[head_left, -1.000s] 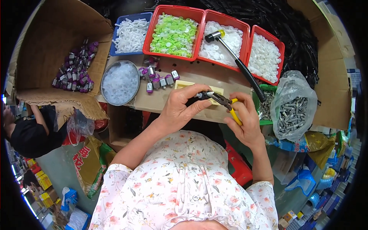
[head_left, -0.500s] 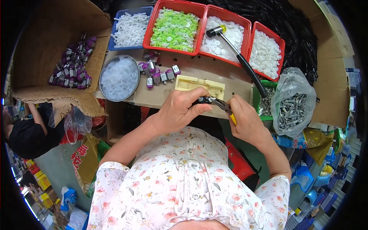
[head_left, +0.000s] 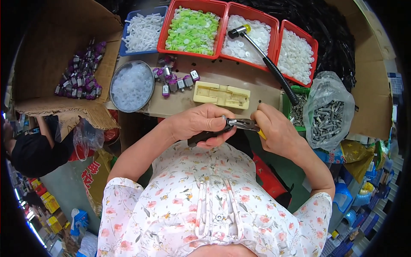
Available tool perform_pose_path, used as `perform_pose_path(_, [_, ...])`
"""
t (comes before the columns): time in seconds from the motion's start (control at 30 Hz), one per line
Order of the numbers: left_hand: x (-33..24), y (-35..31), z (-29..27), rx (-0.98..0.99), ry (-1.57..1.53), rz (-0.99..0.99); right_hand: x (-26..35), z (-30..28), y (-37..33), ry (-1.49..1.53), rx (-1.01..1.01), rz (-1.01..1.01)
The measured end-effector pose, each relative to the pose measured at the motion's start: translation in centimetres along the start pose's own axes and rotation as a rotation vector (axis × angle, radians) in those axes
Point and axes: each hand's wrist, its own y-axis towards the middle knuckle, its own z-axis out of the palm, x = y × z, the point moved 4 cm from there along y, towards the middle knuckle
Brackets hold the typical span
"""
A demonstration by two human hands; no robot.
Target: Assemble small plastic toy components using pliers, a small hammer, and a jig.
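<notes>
My left hand [head_left: 201,123] is wrapped round a black elongated part [head_left: 200,138], its tip poking out past the thumb. In my right hand [head_left: 276,127] are pliers [head_left: 245,124] with yellow-and-black handles, and their jaws meet the tip of the black part. Whether the jaws grip a small piece there is too small to tell. Just beyond both hands lies a cream plastic block [head_left: 221,95] with a shaped recess. Several small purple-and-silver motors [head_left: 173,83] lie to its left on the bench.
Bins of white sticks [head_left: 144,33], green caps [head_left: 192,32] and white discs [head_left: 295,58] line the back. A hammer [head_left: 269,64] rests across one. Left are a bowl of clear pieces [head_left: 132,88] and a carton [head_left: 47,55]; right, a bag of metal parts [head_left: 327,122]. Another person [head_left: 36,147] is far left.
The black part has come toward me and turned, so more of it shows below my left hand. The pliers' jaws have swung nearly level and stay at its tip.
</notes>
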Motion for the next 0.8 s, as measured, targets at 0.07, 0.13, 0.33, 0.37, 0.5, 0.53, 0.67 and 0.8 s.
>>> perform_pose_path(0.07, [-0.2, -0.6, 0.1, -0.13, 0.039, -0.015, -0.2, 0.2, 0.4, 0.024, 0.022, 0.004])
perform_pose_path(0.13, [-0.8, -1.9, 0.2, -0.239, 0.2, -0.073, -0.3, 0.4, 0.8, 0.13, 0.012, 0.012])
perform_pose_path(0.33, [1.3, -12.5, -4.3, -0.557, 1.274, -0.604, -3.9, 1.2, 1.4, 0.117, -0.067, 0.204])
perform_pose_path(0.37, [2.2, -14.6, -5.0, -0.565, 1.417, -0.654, -4.4, 1.4, 1.6, 0.113, -0.076, 0.196])
perform_pose_path(0.5, [1.7, -16.7, -4.7, -0.627, 1.583, -0.659, -6.0, 2.3, 2.3, -0.006, -0.216, 0.26])
perform_pose_path(0.53, [0.9, -16.0, -4.2, -0.617, 1.585, -0.545, -6.3, 2.4, 2.4, 0.002, -0.234, 0.294])
perform_pose_path(0.67, [-6.6, -9.2, -0.3, -0.468, 1.414, -0.248, -6.7, 2.3, 3.1, 0.043, -0.27, 0.331])
perform_pose_path(0.8, [-14.1, -3.1, -2.7, -0.617, 1.729, 0.111, -7.1, 2.4, 2.9, 0.096, -0.278, 0.388])
